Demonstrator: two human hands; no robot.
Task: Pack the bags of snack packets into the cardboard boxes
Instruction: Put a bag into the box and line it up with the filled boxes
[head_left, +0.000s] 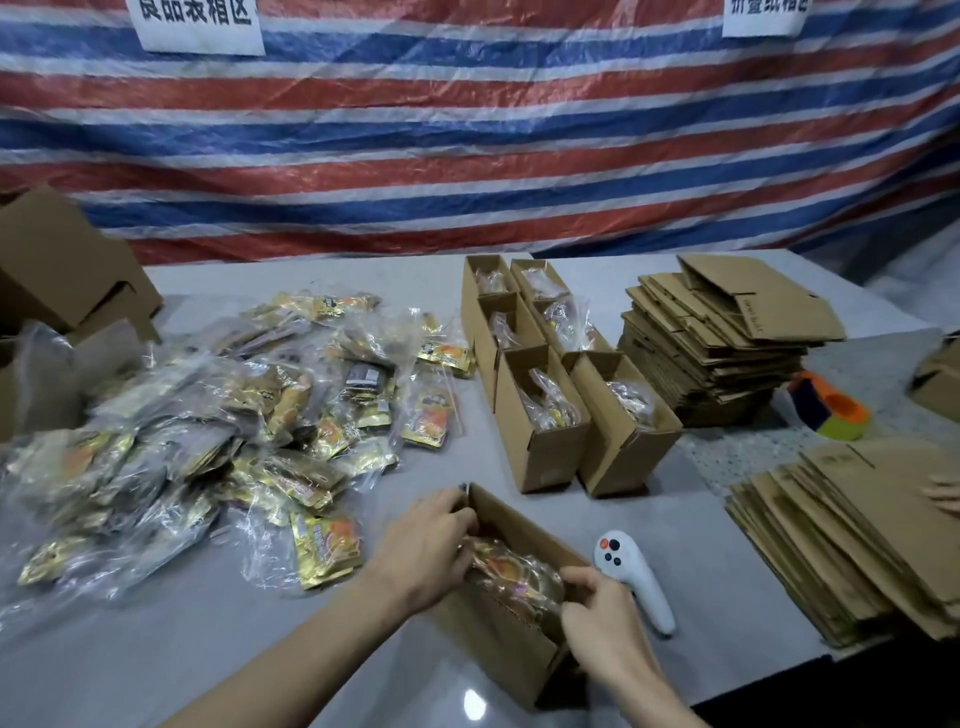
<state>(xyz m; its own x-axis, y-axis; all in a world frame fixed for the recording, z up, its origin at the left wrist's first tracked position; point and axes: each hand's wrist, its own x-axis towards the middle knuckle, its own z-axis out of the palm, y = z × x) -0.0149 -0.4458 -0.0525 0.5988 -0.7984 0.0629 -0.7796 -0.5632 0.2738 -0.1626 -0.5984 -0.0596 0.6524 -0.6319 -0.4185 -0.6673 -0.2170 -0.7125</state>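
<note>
An open cardboard box (524, 525) lies on the grey table in front of me. A clear bag of gold snack packets (511, 574) sits inside it. My left hand (421, 551) is at the box's far left end, fingers curled over the rim onto the bag. My right hand (602, 618) grips the bag's near end inside the box. A large heap of bagged snack packets (197, 415) spreads over the table's left side. Several filled open boxes (550, 374) stand in two rows behind.
A white handheld controller (634, 577) lies just right of the box. Flat cardboard stacks sit at the right (852, 535) and back right (722, 343). A tape dispenser (826, 405) lies between them. Another person's fingers (943, 493) show at the right edge. Empty boxes (62, 260) stand far left.
</note>
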